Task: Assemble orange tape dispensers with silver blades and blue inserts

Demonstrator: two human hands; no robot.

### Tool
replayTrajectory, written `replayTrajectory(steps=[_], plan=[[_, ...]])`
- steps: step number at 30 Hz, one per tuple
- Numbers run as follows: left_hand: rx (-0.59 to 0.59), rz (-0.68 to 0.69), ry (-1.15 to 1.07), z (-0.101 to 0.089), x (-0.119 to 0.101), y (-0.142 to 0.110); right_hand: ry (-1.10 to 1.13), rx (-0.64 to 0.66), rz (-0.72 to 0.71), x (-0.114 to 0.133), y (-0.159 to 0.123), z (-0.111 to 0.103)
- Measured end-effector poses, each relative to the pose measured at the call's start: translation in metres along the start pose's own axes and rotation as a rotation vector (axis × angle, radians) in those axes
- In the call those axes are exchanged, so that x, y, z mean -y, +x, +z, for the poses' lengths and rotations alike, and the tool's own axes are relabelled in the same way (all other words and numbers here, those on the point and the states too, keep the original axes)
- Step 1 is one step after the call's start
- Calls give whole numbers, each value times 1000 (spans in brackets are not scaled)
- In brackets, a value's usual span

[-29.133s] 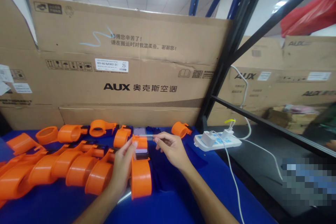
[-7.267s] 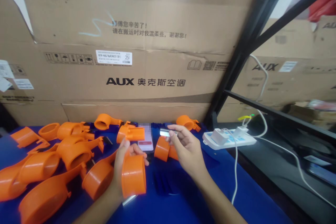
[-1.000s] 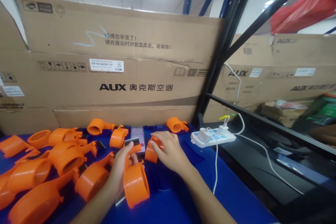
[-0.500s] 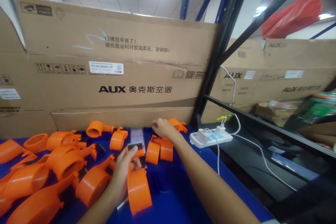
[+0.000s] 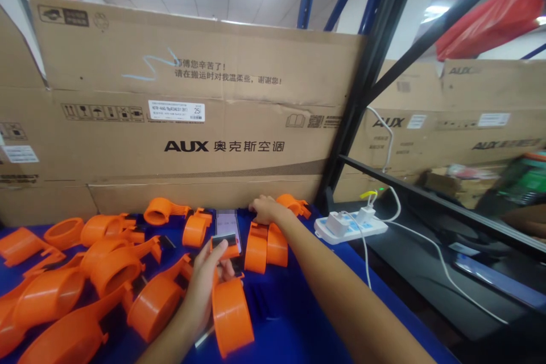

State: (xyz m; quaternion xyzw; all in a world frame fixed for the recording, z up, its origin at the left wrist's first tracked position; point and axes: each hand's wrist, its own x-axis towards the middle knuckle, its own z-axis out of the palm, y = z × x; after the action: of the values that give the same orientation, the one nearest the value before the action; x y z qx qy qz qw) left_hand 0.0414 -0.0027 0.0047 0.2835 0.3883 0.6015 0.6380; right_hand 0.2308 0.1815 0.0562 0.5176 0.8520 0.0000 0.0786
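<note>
My left hand (image 5: 209, 278) is closed around an orange plastic tape dispenser (image 5: 232, 318), its thumb pressed on the black-topped end of the arm; the wide ring hangs to the lower right. At the back of the table, my right hand (image 5: 264, 209) reaches down with its fingers curled together beyond a pair of orange dispensers (image 5: 256, 253). Whatever its fingertips may hold is hidden. Another dispenser (image 5: 290, 203) lies just right of that hand. A phone with a lit screen (image 5: 228, 224) rests between the hands, partly covered by the held dispenser's arm.
Several more orange dispensers (image 5: 156, 307) crowd the left of the blue table (image 5: 294, 318). A large cardboard sheet (image 5: 239, 165) stands behind them. To the right are a white power strip (image 5: 352, 227) with plugged-in cables and a black rack post (image 5: 362, 96).
The view has shifted slightly, so everything appears a little further right. My left hand keeps its hold on the dispenser; the right hand stays at the back of the table with fingers curled.
</note>
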Motion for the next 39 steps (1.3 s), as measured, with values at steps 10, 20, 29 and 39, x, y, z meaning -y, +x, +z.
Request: replayTrajectory(steps=[10,20,29,39], plan=[[-14,0,-22,2,-3,-4,72,-67,-54,-7,-3,6],[-2,9,-50,1,-4,-2,391,-450,-21,1,-29,-10],[72,97,37,-6,0,3,1021,-727,-146,69,-79,-2],[80,140,45,-2,-5,0,1381,-748,-251,100,-106,21]])
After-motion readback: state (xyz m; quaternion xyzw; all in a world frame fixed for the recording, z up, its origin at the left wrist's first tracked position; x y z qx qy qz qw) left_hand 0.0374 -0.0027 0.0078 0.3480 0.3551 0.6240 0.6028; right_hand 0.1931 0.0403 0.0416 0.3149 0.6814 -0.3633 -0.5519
